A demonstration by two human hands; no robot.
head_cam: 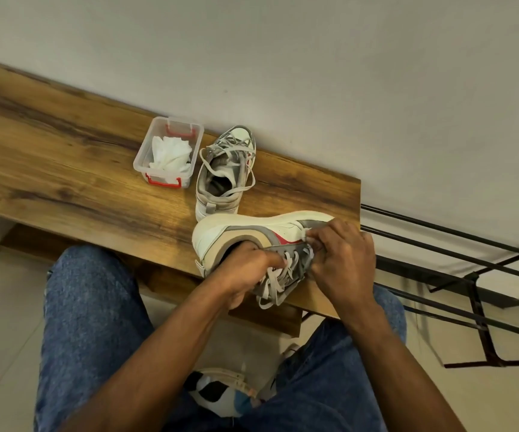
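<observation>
Head view: white-grey, red-flashed sneaker lies sideways, left grip clutching its collar, right grip pinching its laces; bench count: two sneakers, second sneaker upright, one box.

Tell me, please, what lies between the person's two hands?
In the head view, the laces of the shoe lie between the left hand and the right hand; both hands grip that shoe.

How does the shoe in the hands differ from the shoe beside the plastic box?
The near shoe lies on its side at the table edge; the far shoe stands upright by the wall. The left hand and right hand grip the near shoe; no hand touches the far shoe. Both are white and grey, loosely laced.
</observation>
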